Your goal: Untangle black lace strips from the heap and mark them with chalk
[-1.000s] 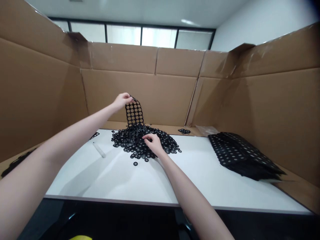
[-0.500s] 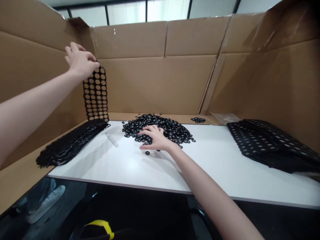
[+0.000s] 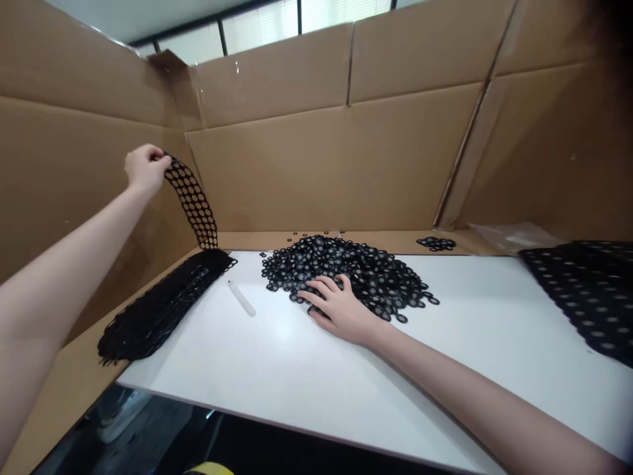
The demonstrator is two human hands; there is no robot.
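At the left edge of the frame, a cardboard wall (image 3: 64,165) stands upright and meets the back panel (image 3: 277,171) at a corner. The left hand (image 3: 147,166) is positioned in the left part of the frame, above table height. Its grip is narrow: thumb and fingers pinch the upper end of a black sheet (image 3: 194,206) perforated with rows of round holes. The sheet hangs in a curve down to the right; its lower end meets the far end of a stack of black sheets (image 3: 168,303). Whether the two touch cannot be determined. The stack lies at lower left, along the left side of the white table (image 3: 277,396). A shoe (image 3: 123,415) is visible below the table, at the lower left.

Right of the stack, a white pen (image 3: 242,299) lies flat on the table, tilted in the frame. At centre, a heap of small black discs (image 3: 346,264) with grey middles rests toward the rear of the table. The right hand (image 3: 341,310) is at the near edge of the heap, palm down, fingers spread wide over the discs. Whether any disc is under the palm cannot be determined.

To the right of the heap, a small cluster of discs (image 3: 435,244) lies near the back panel. Next is a clear plastic bag (image 3: 514,234). At the right edge, black dotted sheets (image 3: 583,284) lie on the table, partly out of frame.
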